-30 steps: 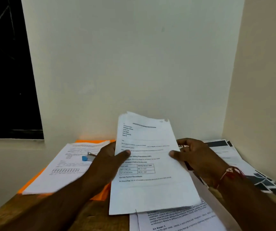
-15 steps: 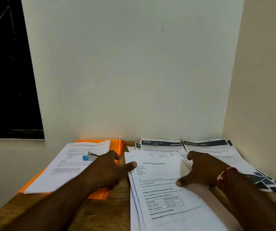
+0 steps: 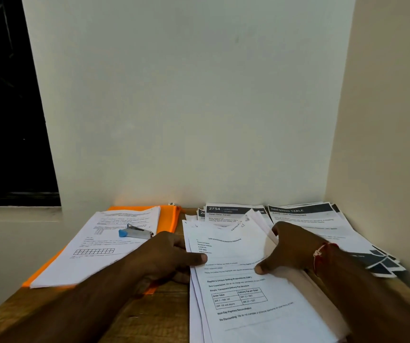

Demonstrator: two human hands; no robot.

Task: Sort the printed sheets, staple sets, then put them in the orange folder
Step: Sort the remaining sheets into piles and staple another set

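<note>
**Both hands at the middle stack of printed sheets**

The left hand (image 3: 171, 256) lies at the left edge of the middle stack (image 3: 248, 308), its thumb flat on the top sheet and its fingers curled below the palm at the stack's edge; whether they reach under the paper and grip it cannot be told. The right hand (image 3: 290, 251) rests palm down on the right side of the same stack, thumb pressing the top sheet and fingers spread, unclenched, over the right edge (a red thread (image 3: 321, 253) circles its wrist). The stack is slightly fanned, and its top sheet carries text and a small table.

Far behind it lie sheets headed "2754" (image 3: 226, 211), and to the right a spread of dark-headed sheets (image 3: 322, 226) reaches to the side wall. The orange folder (image 3: 170, 216) lies flat at the far left of the wooden table (image 3: 149, 318), mostly covered by another set of sheets (image 3: 100, 258). A stapler (image 3: 136, 232) with a blue end rests on that set. A dark window (image 3: 6, 107) stands at far left.
</note>
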